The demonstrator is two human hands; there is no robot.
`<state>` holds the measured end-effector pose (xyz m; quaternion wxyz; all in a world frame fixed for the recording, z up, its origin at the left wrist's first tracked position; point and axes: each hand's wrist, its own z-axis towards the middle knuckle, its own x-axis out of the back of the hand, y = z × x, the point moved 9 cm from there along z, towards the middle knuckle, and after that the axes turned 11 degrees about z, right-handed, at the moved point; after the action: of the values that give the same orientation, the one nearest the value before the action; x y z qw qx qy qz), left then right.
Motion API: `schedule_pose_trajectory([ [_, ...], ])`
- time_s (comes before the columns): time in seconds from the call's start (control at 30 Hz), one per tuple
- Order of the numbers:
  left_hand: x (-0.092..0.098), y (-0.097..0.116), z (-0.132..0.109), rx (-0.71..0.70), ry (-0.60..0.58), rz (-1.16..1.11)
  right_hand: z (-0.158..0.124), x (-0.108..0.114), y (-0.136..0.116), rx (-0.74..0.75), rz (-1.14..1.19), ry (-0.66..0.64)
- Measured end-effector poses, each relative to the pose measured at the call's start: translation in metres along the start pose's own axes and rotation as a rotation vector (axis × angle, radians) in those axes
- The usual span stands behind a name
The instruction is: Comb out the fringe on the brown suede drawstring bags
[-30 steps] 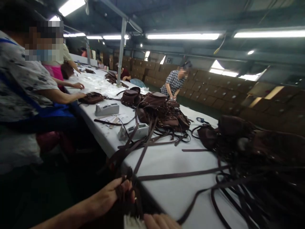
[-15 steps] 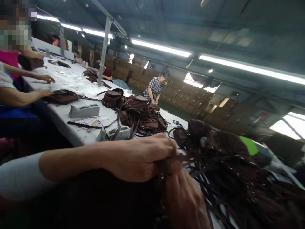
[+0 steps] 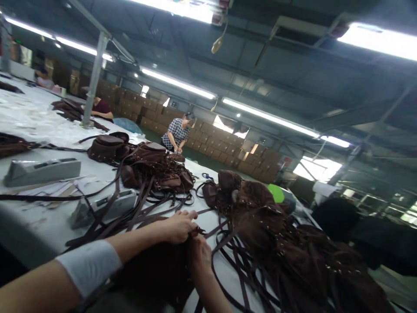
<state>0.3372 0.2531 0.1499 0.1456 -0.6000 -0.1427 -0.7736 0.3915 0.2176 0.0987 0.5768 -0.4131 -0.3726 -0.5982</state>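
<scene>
A dark brown bag (image 3: pixel 156 269) lies in front of me at the table's near side, much of it in shadow. My left hand (image 3: pixel 180 227) reaches across its top from the left, fingers bent round the gathered upper edge. Close against it, my right hand (image 3: pixel 200 251) comes up from below and pinches the same edge. A short dark end, perhaps of a strap or cord, pokes out between the two hands. The fingertips are partly hidden, so the exact grip cannot be seen.
Brown bags with long straps (image 3: pixel 257 217) are heaped on the right, and another pile (image 3: pixel 146 156) stands ahead. Two grey tape dispensers (image 3: pixel 42 171) sit at the left among papers. A metal post (image 3: pixel 94 78) rises from the table (image 3: pixel 29 217). A person (image 3: pixel 176 132) works beyond.
My view has swung right and drawn back, so the nearby people at the left are out of sight. Both hands remain together on the bag's edge, now lower in view.
</scene>
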Motion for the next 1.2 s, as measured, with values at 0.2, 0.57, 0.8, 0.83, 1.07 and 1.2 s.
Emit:
schedule_pose_trajectory([
  [0.2,-0.035,-0.001,-0.008,0.234,0.080,0.003,-0.006,-0.026,0.015,-0.064,-0.092,-0.015],
  [0.57,-0.066,0.001,-0.039,0.410,0.021,-0.089,-0.013,-0.031,0.095,-0.325,-0.145,-0.028],
  [0.8,-0.063,-0.010,-0.052,0.267,-0.062,-0.173,-0.022,-0.012,0.087,-0.322,-0.076,-0.035],
  [0.83,-0.058,-0.014,-0.053,0.270,-0.074,-0.150,-0.022,-0.007,0.082,-0.307,-0.062,-0.026],
  [1.07,-0.007,-0.001,-0.018,0.288,0.155,-0.461,-0.013,0.024,0.054,-0.240,0.150,0.030],
  [1.2,-0.027,0.022,0.008,0.228,0.164,-0.784,-0.019,0.035,0.053,-0.277,0.231,0.014],
])
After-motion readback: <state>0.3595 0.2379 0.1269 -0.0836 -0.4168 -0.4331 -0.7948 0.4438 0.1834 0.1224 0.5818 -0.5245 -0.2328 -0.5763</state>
